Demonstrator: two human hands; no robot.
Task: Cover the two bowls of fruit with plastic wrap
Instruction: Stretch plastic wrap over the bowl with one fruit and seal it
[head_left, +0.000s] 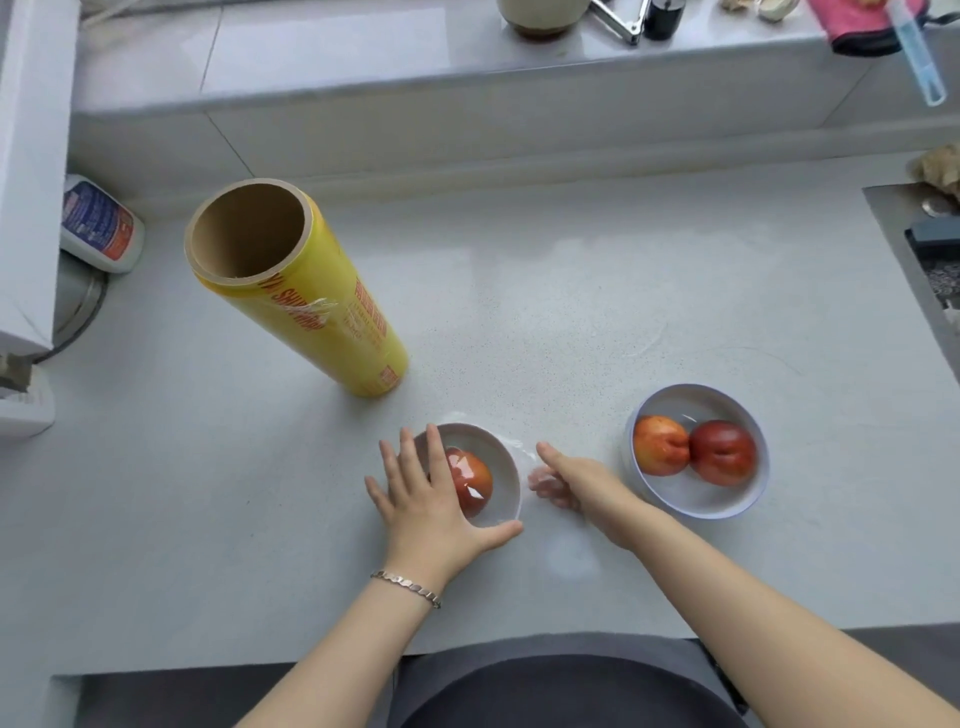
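**A:** Both hands are down at the small bowl (501, 467), near the front edge of the surface (571, 291). The left hand (423, 493) lies flat across the bowl's left side with its fingers spread wide and the thumb stretched along the near rim.

**B:** There's plastic wrap (524, 457) over that bowl. It shines on the red fruit (472, 480) inside and crinkles past the right rim.

**A:** The right hand (576, 478) is just beside that rim with the forefinger stretched out. The other fingers sit blurred behind the bunched film, so I cannot tell whether they pinch it.

**B:** Off to the right, apart from both hands, is the second bowl (698, 512). It holds an orange fruit (660, 445) touching a dark red fruit (722, 452). I can't tell whether film covers that one.

**A:** The yellow roll (296, 280) stands upright behind and to the left, its cardboard core open at the top and a loose torn edge on its side.

**B:** A bracelet (405, 581) is on the left wrist, and a white bottle (101, 223) sits at the far left edge.
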